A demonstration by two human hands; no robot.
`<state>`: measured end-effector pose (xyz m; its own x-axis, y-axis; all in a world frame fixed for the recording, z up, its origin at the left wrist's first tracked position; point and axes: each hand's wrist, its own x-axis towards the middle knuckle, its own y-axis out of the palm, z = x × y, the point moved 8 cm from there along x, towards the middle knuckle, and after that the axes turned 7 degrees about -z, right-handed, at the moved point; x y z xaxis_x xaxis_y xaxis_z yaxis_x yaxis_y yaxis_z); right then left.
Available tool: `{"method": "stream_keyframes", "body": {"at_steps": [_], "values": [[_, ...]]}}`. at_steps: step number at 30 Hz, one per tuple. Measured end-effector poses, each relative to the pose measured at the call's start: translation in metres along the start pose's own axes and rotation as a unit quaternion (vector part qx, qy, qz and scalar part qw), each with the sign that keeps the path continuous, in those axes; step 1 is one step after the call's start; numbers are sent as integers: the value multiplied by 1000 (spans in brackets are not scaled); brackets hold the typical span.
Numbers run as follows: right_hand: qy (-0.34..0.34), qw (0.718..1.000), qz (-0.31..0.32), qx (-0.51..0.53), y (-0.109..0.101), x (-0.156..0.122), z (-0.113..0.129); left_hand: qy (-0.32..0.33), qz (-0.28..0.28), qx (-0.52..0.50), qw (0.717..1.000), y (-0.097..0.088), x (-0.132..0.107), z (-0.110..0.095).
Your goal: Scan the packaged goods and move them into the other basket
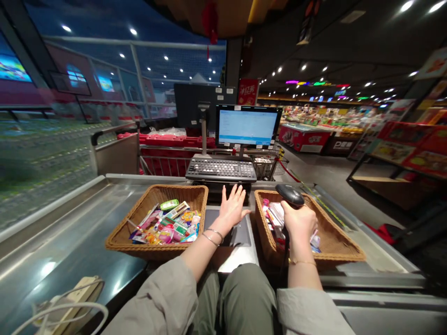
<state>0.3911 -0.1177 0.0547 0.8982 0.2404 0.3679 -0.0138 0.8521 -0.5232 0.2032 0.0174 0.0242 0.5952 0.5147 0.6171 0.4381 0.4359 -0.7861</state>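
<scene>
Scanner (289,194) held in grip of right hand (300,222) above right-side basket (338,237); left hand (231,208), grip wide, near keyboard (221,169).

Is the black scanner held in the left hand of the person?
No, the right hand grips the black scanner, while the left hand is spread open.

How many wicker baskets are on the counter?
2. One wicker basket sits left of the person's left hand; the other wicker basket is below the right hand, which holds a black scanner. Neither is hidden, though both are partly covered.
</scene>
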Motion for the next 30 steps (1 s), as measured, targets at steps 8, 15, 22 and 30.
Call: {"method": "stream_keyframes", "body": {"at_steps": [8,15,22,30], "values": [[-24,999,42,17,30,-27,36,-55,-2,41,998,-15,-30,71],[-58,994,89,23,58,-52,60,-88,13,81,993,-24,-56,129],[-78,989,126,23,85,-78,81,-154,70,110,979,-34,-80,189],[-74,984,159,19,112,-103,88,-164,170,122,964,-26,-100,221]]}}
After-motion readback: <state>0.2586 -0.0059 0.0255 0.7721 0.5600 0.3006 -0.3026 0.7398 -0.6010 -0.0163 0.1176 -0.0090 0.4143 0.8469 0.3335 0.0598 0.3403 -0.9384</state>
